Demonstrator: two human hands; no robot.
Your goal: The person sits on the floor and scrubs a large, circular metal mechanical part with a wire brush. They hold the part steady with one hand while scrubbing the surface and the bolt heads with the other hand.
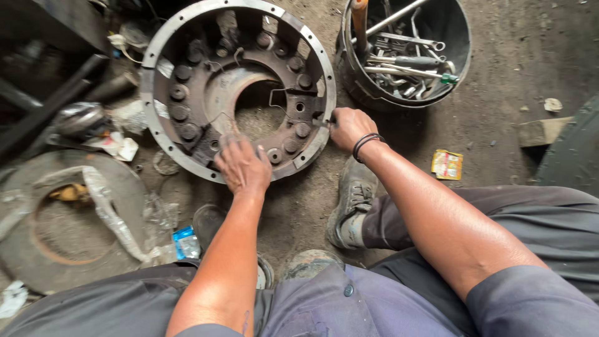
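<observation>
While left hand (243, 165) steadies housing (237, 87), right hand (349, 128) grips rim.

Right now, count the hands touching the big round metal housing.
2. The left hand lies flat on the lower inner face of the housing; the right hand is closed at its right rim. No other hands show.
</observation>
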